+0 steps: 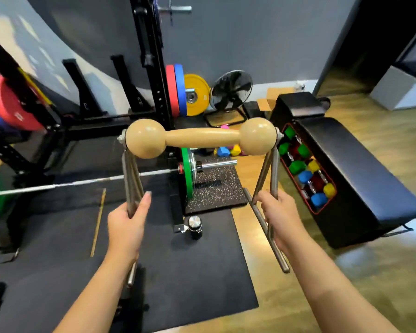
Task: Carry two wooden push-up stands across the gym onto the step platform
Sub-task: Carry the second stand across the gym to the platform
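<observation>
**Push-up stand held aloft, both hands on its metal legs**

Nearest the camera, two bare forearms reach forward from six o'clock. The left hand (127, 222) grips the left pair of steel legs low down, fingers wrapped around the rods with the thumb lying straight along them. The right hand (280, 216) is curled around the right pair of legs at about the same height. Between them hangs the one stand in view, a push-up stand with a pale wooden handle, ball-shaped at each end, on steel rod legs (201, 140); it is clear of the floor, with the handle level at twelve o'clock from the hands and the foot bars trailing back past both wrists.

Below the stand lies a black rubber floor mat (190, 280), and on it at about one o'clock from the left hand stands a dark bottle with a shiny metal cap (194, 227). Farther out, a barbell carrying a green disc plate (187, 174) rests on a speckled black pad. At three o'clock a long black padded bench (360, 179) runs beside a red-edged tray of multicoloured dumbbells (308, 174). Farthest, at twelve o'clock, stand a black squat rack (151, 68), red, blue and yellow weight plates (185, 92) and a black floor fan (229, 92) against the grey wall.
</observation>
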